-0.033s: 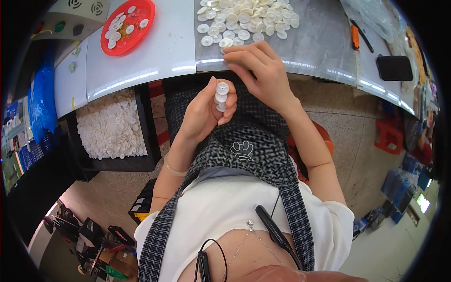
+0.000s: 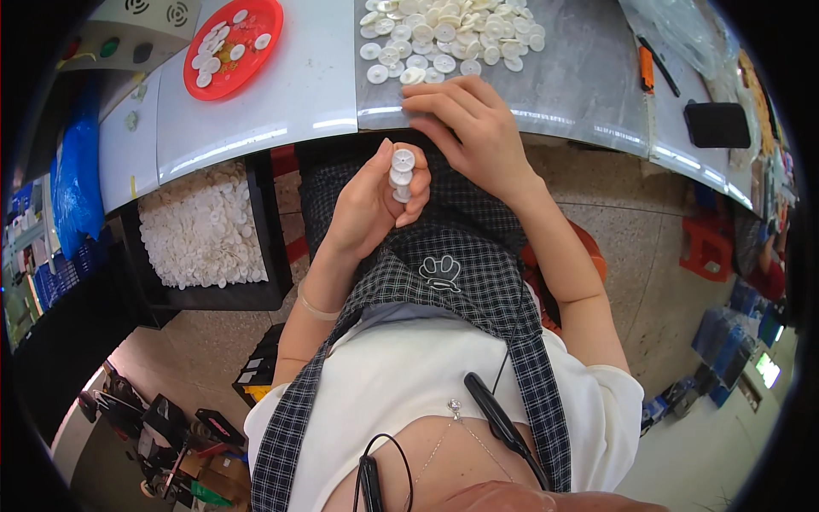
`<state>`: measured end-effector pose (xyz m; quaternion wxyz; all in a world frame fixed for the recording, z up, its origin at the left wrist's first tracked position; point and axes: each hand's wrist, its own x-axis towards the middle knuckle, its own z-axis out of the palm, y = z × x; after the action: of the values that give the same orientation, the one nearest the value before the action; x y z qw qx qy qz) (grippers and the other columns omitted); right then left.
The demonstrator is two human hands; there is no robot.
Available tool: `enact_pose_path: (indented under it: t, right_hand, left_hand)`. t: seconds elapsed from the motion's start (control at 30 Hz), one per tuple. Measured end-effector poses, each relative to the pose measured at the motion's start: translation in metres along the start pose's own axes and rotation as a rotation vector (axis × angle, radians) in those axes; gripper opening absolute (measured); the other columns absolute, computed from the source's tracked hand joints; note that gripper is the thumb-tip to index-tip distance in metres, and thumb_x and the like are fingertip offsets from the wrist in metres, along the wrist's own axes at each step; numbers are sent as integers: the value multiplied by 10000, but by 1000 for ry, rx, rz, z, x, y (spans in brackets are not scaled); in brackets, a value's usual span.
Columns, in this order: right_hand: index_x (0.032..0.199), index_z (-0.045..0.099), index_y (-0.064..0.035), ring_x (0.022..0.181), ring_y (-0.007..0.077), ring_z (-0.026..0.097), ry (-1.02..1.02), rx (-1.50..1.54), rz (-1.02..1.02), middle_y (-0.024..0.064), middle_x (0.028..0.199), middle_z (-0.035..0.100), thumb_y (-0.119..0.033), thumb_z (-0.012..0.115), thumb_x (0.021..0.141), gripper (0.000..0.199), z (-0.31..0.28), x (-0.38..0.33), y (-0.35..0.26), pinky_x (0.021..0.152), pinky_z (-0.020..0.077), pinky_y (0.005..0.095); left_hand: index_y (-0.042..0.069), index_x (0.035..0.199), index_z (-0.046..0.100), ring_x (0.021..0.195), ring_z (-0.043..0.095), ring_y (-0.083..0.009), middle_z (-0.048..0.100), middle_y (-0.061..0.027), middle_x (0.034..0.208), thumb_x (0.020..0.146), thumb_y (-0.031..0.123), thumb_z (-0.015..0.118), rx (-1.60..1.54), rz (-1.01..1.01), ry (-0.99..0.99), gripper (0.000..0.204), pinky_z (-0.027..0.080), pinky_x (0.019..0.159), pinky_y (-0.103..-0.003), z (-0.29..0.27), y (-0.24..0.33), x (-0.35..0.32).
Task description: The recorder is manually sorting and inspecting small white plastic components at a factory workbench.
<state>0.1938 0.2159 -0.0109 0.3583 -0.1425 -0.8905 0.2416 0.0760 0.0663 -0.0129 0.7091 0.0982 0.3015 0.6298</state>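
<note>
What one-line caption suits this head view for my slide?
Left hand holds stacked white discs; right hand reaches the table pile.

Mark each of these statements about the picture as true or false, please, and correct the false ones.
1. The left hand holds a short stack of white discs. True.
2. The right hand is on the red tray. False: it rests at the table edge, just below the pile of loose white discs.
3. The red tray carries some white discs. True.
4. The black bin under the table is filled with blue parts. False: it holds white pieces.
5. A dark flat phone-like object lies on the table to the person's right. True.
</note>
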Motion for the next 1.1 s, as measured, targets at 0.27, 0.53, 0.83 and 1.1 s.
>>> enact_pose_path:
  t: [0.27,0.53,0.83,1.1]
  right_hand:
    - [960,696,-107,900,221,628,-38,-87,-63,20,969,675,-112,792,719,259,-8,-14,9,777,490,335]
    - [948,702,-62,820,174,651,105,84,120,49,904,655,-6,746,796,168,-9,-31,3,711,511,273]
    - [1003,680,-21,809,126,665,15,544,401,57,919,705,-44,706,862,145,-15,-21,-23,740,529,256]
    - [977,675,-31,834,167,666,53,393,280,57,939,701,-21,714,834,149,-8,-20,-13,740,529,271]
  left_hand:
    - [55,1038,527,634,479,-124,526,-53,792,1073,374,254,-34,43,-30,422,395,505,-237,-6,-1,-1]
    - [41,1066,533,684,545,-133,568,-75,846,1066,360,268,33,69,-25,415,453,546,-249,6,3,2]
    - [36,1143,557,677,564,-78,586,-39,867,1059,447,338,271,-9,-53,473,412,480,-189,1,-8,15]
    - [32,1165,546,663,532,-68,575,-25,853,1058,408,372,260,46,-50,428,402,482,-192,3,-8,15]
